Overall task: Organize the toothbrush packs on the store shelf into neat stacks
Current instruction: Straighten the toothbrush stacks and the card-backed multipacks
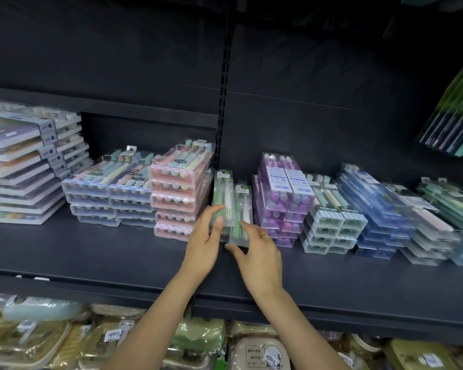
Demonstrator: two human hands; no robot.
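- Location: two narrow clear-plastic packs of green and white toothbrushes sit on the dark metal shelf [91, 252], in the gap between the stack of pink clear-plastic toothbrush boxes [181, 193] and the stack of purple toothbrush boxes [278, 198]. The left narrow pack [224, 193] lies on top of others of its kind; the right narrow pack [242, 209] lies just beside it and set a little nearer the shelf edge.
- Grip state: the left hand [205, 247] has its fingers curled round the near end of the left narrow pack, thumb on top. The right hand [257, 257], with a gold ring on one finger, pinches the near end of the right narrow pack between thumb below and fingers above.
- Handling, as a judgement: each pack looks light and stiff, a thin rigid shell. The glossy surface is likely slippery, so packs may slide off one another when nudged. The shell could crack or dent under a hard squeeze.
- Hold point, as a judgement: take the pack at the near short end or along both long edges, where the shell is stiffest.
- Orientation: the long axis of both packs runs from the shelf front toward the back panel, leaning slightly left. Brush heads and the hang tabs point away toward the back; handle ends face the person.
- Alignment: the two near ends are not level with each other.
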